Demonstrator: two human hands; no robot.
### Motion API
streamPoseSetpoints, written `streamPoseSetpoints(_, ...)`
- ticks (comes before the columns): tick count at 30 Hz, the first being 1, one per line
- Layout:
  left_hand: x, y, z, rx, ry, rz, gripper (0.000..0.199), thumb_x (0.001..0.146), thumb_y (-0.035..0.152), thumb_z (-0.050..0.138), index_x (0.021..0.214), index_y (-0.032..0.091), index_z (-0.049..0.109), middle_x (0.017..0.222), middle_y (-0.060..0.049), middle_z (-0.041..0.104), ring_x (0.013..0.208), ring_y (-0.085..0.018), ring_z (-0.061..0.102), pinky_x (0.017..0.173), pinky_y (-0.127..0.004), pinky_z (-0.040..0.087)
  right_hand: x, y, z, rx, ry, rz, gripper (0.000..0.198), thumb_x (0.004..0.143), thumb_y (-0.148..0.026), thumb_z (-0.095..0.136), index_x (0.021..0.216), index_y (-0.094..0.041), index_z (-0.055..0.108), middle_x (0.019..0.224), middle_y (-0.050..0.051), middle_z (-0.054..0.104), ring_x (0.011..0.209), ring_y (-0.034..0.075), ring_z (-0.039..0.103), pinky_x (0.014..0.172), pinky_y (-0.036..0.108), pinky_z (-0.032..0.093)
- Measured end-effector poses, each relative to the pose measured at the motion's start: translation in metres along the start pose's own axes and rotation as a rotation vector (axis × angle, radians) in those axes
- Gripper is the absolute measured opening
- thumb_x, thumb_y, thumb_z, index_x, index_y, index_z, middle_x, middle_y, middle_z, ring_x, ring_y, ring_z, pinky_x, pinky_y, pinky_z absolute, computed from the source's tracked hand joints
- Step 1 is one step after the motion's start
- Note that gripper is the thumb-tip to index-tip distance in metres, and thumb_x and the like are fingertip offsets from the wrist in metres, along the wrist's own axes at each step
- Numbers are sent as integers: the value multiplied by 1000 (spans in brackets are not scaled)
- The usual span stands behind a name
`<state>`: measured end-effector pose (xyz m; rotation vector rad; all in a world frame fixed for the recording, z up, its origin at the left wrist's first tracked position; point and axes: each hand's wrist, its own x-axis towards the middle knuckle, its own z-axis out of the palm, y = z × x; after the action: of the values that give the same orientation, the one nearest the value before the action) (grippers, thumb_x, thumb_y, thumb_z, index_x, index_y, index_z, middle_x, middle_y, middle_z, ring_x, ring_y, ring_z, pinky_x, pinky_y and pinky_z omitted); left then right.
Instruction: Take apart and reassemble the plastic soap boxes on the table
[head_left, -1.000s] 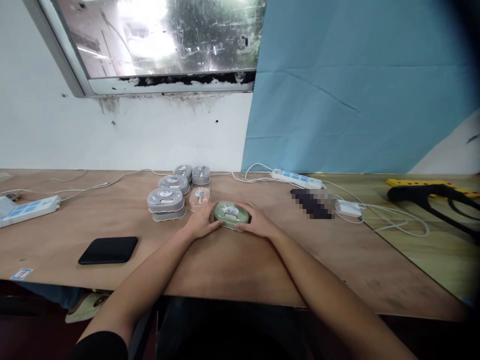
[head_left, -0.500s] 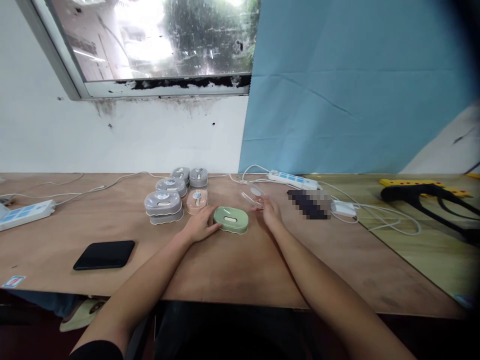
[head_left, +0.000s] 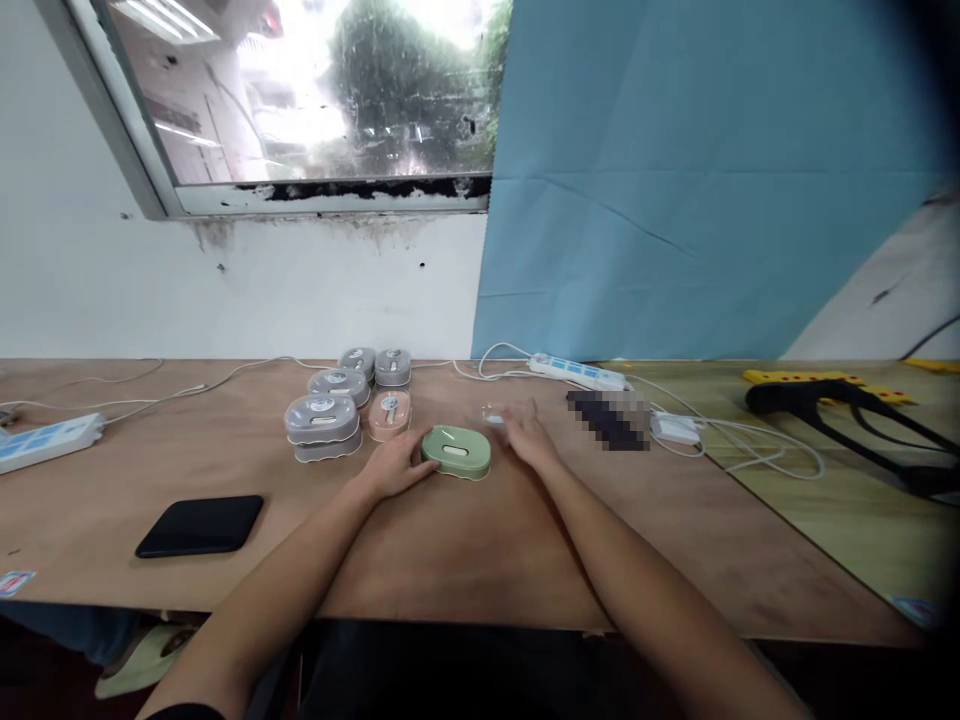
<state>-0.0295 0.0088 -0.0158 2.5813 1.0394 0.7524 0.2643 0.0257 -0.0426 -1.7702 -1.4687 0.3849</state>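
A pale green oval box (head_left: 455,453) with a slot in its lid lies on the table in front of me. My left hand (head_left: 396,464) grips its left end, the thumb along the near side and the fingers behind. To the right of the box, my right hand (head_left: 528,436) is low over the table, smeared by motion. Its fingertips pinch a small clear plastic piece (head_left: 491,413) with a whitish patch; its exact kind is too blurred to tell. Beside my left hand lies a pink box (head_left: 389,413) of similar shape.
Several grey boxes (head_left: 322,418) are grouped at the left, some stacked. A black phone-like slab (head_left: 201,526) lies nearer me. Power strips (head_left: 576,373) with white cables, a white adapter (head_left: 675,428), a pixelated dark object (head_left: 609,420) and a black strap-like item (head_left: 840,410) lie at the right.
My right hand has come down and slightly left, bringing the clear piece lower, close to the green box. My left hand stays on the box. The view has tilted slightly upward.
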Motion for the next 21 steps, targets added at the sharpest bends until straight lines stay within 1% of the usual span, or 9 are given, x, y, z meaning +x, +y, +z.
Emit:
streamPoseSetpoints(2,0,-1,0,-1,3,13,61,82,42,58,136,21,40,125,-11,59,112,-26,56,91,-40,47,-3,-2,-3,-120,-17,40,97,76,-72,46,146,-10,20,123,23,58,104,33,62,82,42,47)
streamPoseSetpoints(4,0,-2,1,-1,5,24,61,81,43,59,135,20,41,127,-11,58,114,-27,55,93,-41,47,-7,-5,-4,-164,-17,50,94,74,-69,52,145,-15,24,131,20,53,112,33,57,85,40,45)
streamPoseSetpoints(6,0,-2,2,-2,7,33,60,81,44,59,134,21,41,128,-10,57,115,-26,55,94,-42,46,-10,-8,-5,-188,-38,1,79,76,-64,54,139,-19,37,125,15,58,108,31,59,81,37,46)
streamPoseSetpoints(8,0,-3,3,-3,7,38,60,81,45,59,133,21,42,128,-10,57,115,-26,55,95,-42,46,-11,-11,-4,-212,-78,-48,62,78,-57,56,129,-22,50,110,10,66,97,27,63,76,33,46)
streamPoseSetpoints(10,1,-4,4,-3,12,40,59,81,44,60,132,21,43,127,-11,57,115,-26,55,94,-42,47,-12,-12,-2,-226,-107,-105,49,80,-50,57,121,-24,56,97,5,68,90,22,63,73,30,45)
streamPoseSetpoints(11,1,-5,4,-3,14,42,59,81,44,60,132,21,44,127,-11,57,114,-26,55,94,-42,47,-12,-13,0,-230,-104,-135,45,81,-47,57,120,-24,57,95,4,68,89,21,63,74,29,44)
streamPoseSetpoints(13,1,-5,5,-4,16,47,59,80,45,60,132,21,44,127,-11,57,114,-26,55,94,-42,47,-10,-15,6,-243,-80,-193,39,83,-42,57,118,-24,59,98,4,66,92,19,61,77,28,44)
streamPoseSetpoints(16,2,-5,7,9,14,39,60,80,47,61,132,22,45,130,-11,55,116,-27,54,95,-43,46,-3,-16,14,-286,-66,-239,34,85,-39,56,114,-23,62,107,6,63,98,19,58,83,29,42)
streamPoseSetpoints(21,1,-5,11,51,-14,27,67,78,49,63,135,21,41,135,-13,51,120,-29,52,97,-44,44,16,-17,21,-364,-41,-258,32,86,-33,53,114,-21,62,114,8,61,103,21,56,88,30,41)
